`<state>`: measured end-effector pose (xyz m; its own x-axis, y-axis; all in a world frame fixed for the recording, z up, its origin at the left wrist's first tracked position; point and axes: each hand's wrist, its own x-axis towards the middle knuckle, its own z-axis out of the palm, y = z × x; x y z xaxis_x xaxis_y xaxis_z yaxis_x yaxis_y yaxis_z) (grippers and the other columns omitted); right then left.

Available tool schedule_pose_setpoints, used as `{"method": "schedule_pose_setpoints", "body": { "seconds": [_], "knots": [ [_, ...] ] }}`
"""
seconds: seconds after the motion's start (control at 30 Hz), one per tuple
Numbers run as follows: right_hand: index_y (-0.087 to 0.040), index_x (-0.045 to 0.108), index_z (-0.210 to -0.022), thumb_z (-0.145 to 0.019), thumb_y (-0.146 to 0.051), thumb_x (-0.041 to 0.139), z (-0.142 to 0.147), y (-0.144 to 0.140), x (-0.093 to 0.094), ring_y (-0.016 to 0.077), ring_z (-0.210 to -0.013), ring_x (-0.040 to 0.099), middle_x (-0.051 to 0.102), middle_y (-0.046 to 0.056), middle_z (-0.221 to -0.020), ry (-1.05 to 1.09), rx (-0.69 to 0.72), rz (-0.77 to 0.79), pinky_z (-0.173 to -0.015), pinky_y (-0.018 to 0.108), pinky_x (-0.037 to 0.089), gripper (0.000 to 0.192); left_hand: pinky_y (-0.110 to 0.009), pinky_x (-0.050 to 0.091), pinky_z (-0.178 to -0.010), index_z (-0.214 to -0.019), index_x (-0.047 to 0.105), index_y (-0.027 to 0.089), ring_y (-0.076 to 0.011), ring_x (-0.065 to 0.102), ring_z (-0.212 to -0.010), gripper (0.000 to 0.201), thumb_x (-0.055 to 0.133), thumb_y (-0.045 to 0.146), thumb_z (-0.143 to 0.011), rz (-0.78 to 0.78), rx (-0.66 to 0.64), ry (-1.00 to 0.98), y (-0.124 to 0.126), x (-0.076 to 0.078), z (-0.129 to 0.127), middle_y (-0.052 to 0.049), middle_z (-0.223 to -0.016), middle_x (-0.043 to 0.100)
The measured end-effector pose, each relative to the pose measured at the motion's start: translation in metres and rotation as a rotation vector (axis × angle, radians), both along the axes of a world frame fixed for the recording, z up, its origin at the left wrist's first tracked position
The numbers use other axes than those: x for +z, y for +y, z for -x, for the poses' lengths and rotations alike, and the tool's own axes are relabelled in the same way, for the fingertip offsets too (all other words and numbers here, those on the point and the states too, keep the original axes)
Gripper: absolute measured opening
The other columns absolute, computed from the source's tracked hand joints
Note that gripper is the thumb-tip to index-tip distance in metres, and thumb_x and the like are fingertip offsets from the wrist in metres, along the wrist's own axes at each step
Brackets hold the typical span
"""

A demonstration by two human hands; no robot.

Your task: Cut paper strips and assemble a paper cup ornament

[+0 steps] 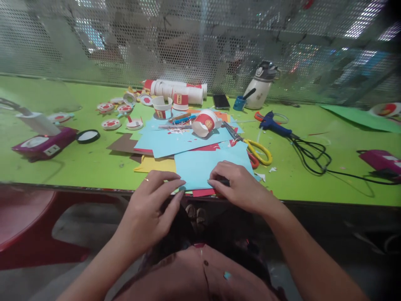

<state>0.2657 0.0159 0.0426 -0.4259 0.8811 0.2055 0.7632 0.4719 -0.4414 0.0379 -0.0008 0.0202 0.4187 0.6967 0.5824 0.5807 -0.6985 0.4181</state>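
Observation:
A light-blue sheet of paper (200, 167) lies at the table's front edge, over red and yellow sheets. My left hand (156, 200) is at its near left edge, with the fingertips on top and the thumb lower down, at the edge. On the sheet's right part, my right hand (234, 182) is closed, thumb and forefinger together, with a slim black thing (224, 182) partly hidden under the fingers. Behind the sheet, yellow-handled scissors (258, 151) and a torn red-and-white paper cup (205, 123) lie on more paper.
Cut paper cups (162, 108), a stack of cups (178, 91) and round paw-print pieces (111, 124) stand farther back. A phone (221, 101), a blue pot (239, 103) and a white jug (259, 85) are near the mesh. A blue glue gun (275, 124) with its cable lies right.

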Motion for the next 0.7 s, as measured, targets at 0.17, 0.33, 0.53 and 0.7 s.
{"method": "schedule_pose_setpoints", "body": {
  "seconds": [0.17, 0.33, 0.53, 0.7],
  "knots": [
    [-0.016, 0.059, -0.074, -0.083, -0.011, 0.058, 0.001, 0.000, 0.001, 0.0149, -0.073, 0.051, 0.060, 0.002, -0.075, 0.007, -0.017, 0.016, -0.069, 0.028, 0.039, 0.011, -0.039, 0.047, -0.081, -0.103, 0.062, 0.018, -0.0213, 0.056, -0.091, 0.021, 0.054, 0.012, -0.084, -0.062, -0.018, 0.119, -0.001, -0.007, -0.003, -0.010, -0.100, 0.060],
    [-0.016, 0.059, -0.073, -0.083, -0.011, 0.059, 0.003, 0.000, 0.001, 0.0148, -0.073, 0.051, 0.059, 0.002, -0.075, 0.004, -0.038, 0.025, -0.069, 0.028, 0.039, 0.011, -0.038, 0.046, -0.084, -0.105, 0.061, 0.016, -0.0208, 0.055, -0.093, 0.023, 0.054, 0.011, -0.084, -0.060, -0.018, 0.116, -0.003, -0.008, -0.001, -0.010, -0.102, 0.060],
    [-0.015, 0.059, -0.073, -0.084, -0.013, 0.059, 0.002, -0.001, 0.001, 0.0147, -0.073, 0.052, 0.060, 0.002, -0.074, 0.034, -0.041, 0.018, -0.069, 0.028, 0.039, 0.012, -0.038, 0.046, -0.086, -0.113, 0.056, 0.017, -0.0211, 0.055, -0.099, 0.027, 0.053, 0.014, -0.087, -0.034, -0.062, 0.153, 0.007, -0.005, -0.001, -0.010, -0.108, 0.060],
    [-0.015, 0.060, -0.072, -0.084, -0.012, 0.059, 0.002, -0.002, 0.000, 0.0144, -0.073, 0.052, 0.060, 0.002, -0.073, 0.074, -0.029, 0.003, -0.069, 0.027, 0.039, 0.012, -0.034, 0.046, -0.075, -0.105, 0.058, 0.016, -0.0194, 0.052, -0.086, 0.018, 0.051, 0.014, -0.089, -0.072, -0.121, 0.197, 0.017, -0.005, 0.000, -0.009, -0.097, 0.062]
  ]
}}
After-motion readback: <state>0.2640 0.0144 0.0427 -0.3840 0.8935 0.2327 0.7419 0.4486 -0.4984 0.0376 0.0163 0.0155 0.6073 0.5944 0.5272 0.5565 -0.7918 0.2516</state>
